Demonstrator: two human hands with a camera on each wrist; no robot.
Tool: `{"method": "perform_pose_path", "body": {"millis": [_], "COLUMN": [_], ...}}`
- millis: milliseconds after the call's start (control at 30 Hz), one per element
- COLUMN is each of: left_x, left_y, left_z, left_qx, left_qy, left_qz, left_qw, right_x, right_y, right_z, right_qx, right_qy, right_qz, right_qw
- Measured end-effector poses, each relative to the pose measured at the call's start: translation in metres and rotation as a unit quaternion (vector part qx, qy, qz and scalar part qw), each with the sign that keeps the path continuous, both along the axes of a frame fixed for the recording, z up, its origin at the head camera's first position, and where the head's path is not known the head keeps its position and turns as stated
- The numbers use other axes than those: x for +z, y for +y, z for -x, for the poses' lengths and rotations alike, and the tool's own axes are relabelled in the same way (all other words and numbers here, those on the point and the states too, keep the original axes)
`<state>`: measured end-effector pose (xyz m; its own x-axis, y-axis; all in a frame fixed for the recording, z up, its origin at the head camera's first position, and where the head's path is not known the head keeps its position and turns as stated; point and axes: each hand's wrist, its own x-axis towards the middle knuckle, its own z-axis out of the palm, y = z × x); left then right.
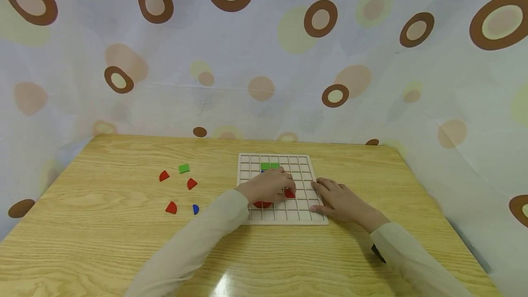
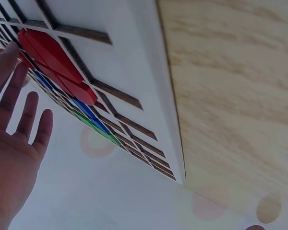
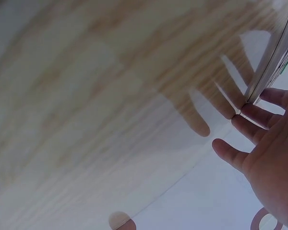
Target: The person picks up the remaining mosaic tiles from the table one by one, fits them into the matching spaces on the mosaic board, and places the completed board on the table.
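Note:
A white grid board (image 1: 304, 204) lies on the table. My left hand (image 1: 268, 186) reaches over its middle, thumb and index finger pinching a red piece (image 1: 290, 193) at the board's surface; the fingers partly cover it. Other red pieces (image 2: 53, 55) sit in grid cells beneath that hand, with blue pieces (image 2: 84, 108) and green pieces (image 2: 93, 124) in rows beyond them. Along the board's right edge rests my right hand (image 1: 342, 203), fingers spread and fairly straight, fingertips touching the edge and thumb at the near right part. It holds nothing.
Left of the board lie several loose pieces: red quarter-circles (image 1: 171, 207), a green square (image 1: 184, 168) and a blue half-circle (image 1: 195, 209). A small dark object (image 1: 377, 253) shows under the right sleeve. Behind the wooden table (image 1: 103, 223) hangs a patterned cloth (image 1: 264, 58).

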<state>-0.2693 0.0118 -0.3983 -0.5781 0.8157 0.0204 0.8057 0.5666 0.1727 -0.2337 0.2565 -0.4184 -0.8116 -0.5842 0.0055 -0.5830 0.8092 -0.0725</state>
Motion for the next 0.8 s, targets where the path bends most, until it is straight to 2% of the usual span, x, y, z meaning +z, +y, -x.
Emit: {"method": "perform_pose_path", "body": {"millis": [800], "left_x": [0.0035], "left_y": [-0.0005], "left_z": [-0.0027], "left_qx": [-0.003], "left_qy": [0.002], "left_qz": [0.018], "left_qw": [0.9998], "right_x": [0.0035], "right_y": [-0.0021], "right_z": [-0.0027], "right_qx": [0.008], "right_qy": [0.01], "right_qz": [-0.006], "right_qw": [1.0]}}
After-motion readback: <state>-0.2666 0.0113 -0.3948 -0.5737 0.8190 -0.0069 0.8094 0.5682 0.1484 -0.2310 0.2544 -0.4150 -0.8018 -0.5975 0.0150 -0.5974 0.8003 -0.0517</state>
